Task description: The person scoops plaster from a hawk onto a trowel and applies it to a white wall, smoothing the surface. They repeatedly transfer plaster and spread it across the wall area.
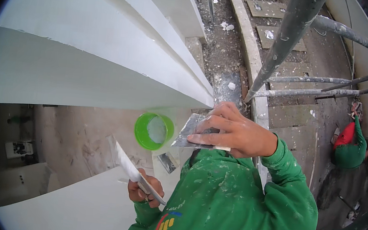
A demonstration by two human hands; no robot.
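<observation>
My right hand (240,135) grips a flat grey scraper (185,133), its thumb and fingers spread over the putty-smeared plate. This hand is right by the lower end of the white wall corner (152,73); whether the scraper touches it I cannot tell. Lower left, my left hand (146,188) is closed round the handle of a plastering trowel (126,163), whose long blade tilts up to the left and looks coated white. Between the two tools, farther down, is a bright green bucket (140,130) with whitish paste inside.
Grey scaffold tubes (287,40) rise at the upper right, close to my right arm. A white panel or ledge (78,203) lies at lower left. Below right, another person in green (349,154) crouches on the splattered floor. A concrete kerb (249,40) runs past the wall.
</observation>
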